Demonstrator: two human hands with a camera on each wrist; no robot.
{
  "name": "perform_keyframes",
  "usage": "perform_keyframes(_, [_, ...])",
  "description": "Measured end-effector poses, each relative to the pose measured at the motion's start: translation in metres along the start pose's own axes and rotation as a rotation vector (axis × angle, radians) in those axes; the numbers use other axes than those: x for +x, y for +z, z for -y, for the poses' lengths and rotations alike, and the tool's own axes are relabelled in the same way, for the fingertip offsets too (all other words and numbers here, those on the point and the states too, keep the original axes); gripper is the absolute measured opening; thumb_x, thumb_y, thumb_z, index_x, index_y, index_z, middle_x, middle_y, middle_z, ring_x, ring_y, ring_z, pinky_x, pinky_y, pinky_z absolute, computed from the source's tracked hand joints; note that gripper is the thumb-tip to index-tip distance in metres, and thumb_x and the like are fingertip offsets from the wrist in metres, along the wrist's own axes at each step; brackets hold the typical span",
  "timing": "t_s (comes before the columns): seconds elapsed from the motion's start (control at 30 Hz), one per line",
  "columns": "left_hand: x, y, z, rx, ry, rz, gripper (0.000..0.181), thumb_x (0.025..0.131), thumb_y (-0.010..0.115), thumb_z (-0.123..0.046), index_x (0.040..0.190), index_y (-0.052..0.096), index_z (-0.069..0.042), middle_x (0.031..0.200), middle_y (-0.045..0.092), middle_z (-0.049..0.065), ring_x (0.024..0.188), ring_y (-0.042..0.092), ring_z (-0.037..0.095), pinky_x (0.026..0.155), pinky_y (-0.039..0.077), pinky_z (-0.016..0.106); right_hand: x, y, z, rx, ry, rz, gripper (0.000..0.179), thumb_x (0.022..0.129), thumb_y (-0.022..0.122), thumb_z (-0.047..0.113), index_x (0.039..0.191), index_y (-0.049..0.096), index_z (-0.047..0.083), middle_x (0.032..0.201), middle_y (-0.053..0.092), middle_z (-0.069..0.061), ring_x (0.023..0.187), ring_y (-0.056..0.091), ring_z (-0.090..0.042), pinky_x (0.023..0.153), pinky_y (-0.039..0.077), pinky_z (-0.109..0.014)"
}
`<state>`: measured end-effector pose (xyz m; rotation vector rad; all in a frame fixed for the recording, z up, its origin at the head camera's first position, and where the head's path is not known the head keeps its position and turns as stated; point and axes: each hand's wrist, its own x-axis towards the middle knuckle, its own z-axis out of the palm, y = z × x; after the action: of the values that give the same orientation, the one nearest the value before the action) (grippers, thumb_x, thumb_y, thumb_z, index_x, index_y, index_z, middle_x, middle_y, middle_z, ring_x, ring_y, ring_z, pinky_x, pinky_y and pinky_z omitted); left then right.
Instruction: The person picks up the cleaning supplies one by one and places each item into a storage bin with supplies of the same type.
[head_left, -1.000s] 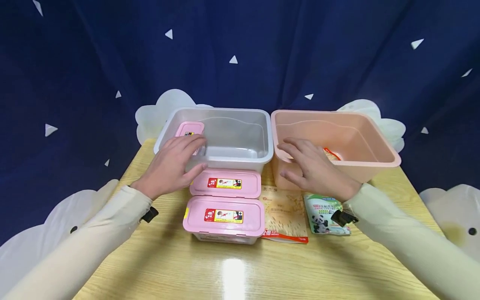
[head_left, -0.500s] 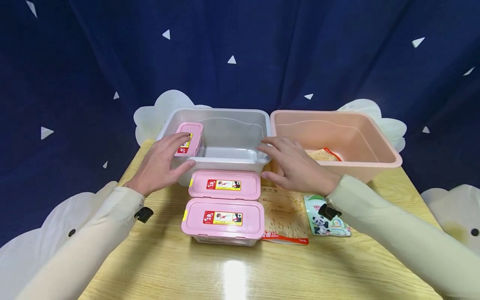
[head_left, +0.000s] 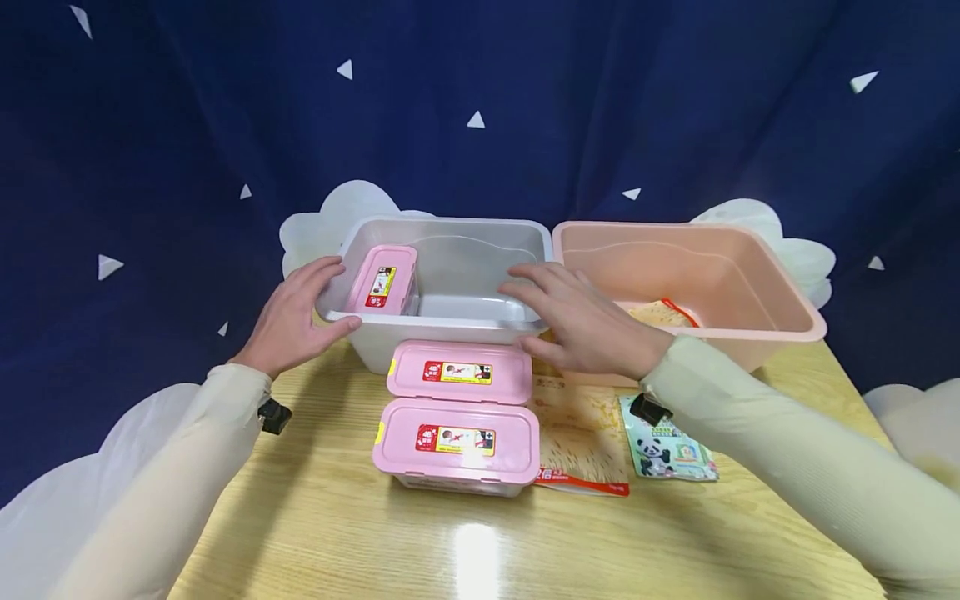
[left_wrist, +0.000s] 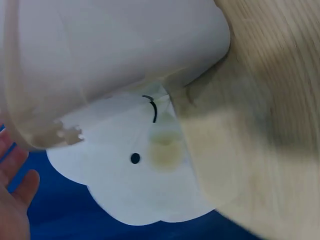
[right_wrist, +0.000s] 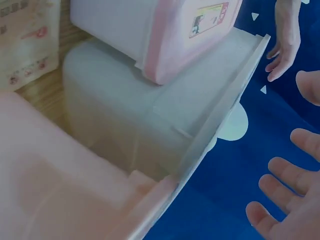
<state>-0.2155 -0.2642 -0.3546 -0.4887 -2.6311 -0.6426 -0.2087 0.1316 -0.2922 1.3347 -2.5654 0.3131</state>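
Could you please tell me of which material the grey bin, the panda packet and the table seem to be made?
Grey bin: probably moulded plastic with a satin finish; its smooth walls have rounded corners and soft highlights.
Panda packet: likely thin plastic film, as it looks flat and fully printed, though coated paper is possible.
Table: wood or wood-look laminate, glossy; grain lines and a bright reflection show.

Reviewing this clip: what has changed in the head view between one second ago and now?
The left hand moved left, uncovering the pink-lidded box inside the grey bin. The right hand moved left from the peach bin to the grey bin's right end. No grip or release shows. Both bins, the two boxes in front and the table's packets stayed put.
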Motion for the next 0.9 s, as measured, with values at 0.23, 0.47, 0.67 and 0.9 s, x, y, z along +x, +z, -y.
perform_keyframes(0.23, [0.002, 0.009, 0.011, -0.201, -0.211, 0.040, 0.083, 0.082, 0.074, -0.034, 0.152, 0.036, -0.010, 0.159, 0.034, 0.013, 0.145, 0.032, 0.037, 0.117, 0.026, 0.064, 0.020, 0.000, 0.011, 0.028, -0.042, -0.007, 0.060, 0.090, 0.065, 0.034, 0.143, 0.048, 0.010, 0.151, 0.044, -0.016, 0.139, 0.042, -0.032, 0.111, 0.037, -0.053])
perform_keyframes(0.47, [0.002, 0.023, 0.021, -0.333, -0.290, 0.034, 0.088, 0.082, 0.075, -0.030, 0.156, 0.028, -0.019, 0.161, 0.029, 0.011, 0.142, 0.033, 0.036, 0.116, 0.028, 0.066, 0.039, 0.006, 0.024, 0.085, -0.029, 0.023, 0.059, 0.091, 0.063, 0.034, 0.144, 0.047, 0.011, 0.153, 0.042, -0.015, 0.139, 0.042, -0.034, 0.111, 0.036, -0.055])
perform_keyframes(0.67, [-0.001, 0.031, 0.031, -0.378, -0.261, -0.007, 0.083, 0.083, 0.071, -0.025, 0.155, 0.032, -0.013, 0.164, 0.027, 0.010, 0.147, 0.029, 0.037, 0.119, 0.024, 0.062, 0.047, 0.012, 0.030, 0.109, -0.040, 0.032, 0.059, 0.092, 0.063, 0.035, 0.144, 0.047, 0.013, 0.153, 0.041, -0.014, 0.140, 0.042, -0.031, 0.109, 0.038, -0.054])
perform_keyframes(0.9, [0.001, 0.029, 0.033, -0.360, -0.241, 0.029, 0.087, 0.083, 0.072, -0.031, 0.156, 0.029, -0.014, 0.166, 0.023, 0.006, 0.150, 0.025, 0.036, 0.120, 0.021, 0.064, 0.050, 0.021, 0.031, 0.123, -0.032, 0.048, 0.060, 0.091, 0.064, 0.035, 0.145, 0.047, 0.013, 0.154, 0.040, -0.014, 0.141, 0.040, -0.031, 0.109, 0.038, -0.055])
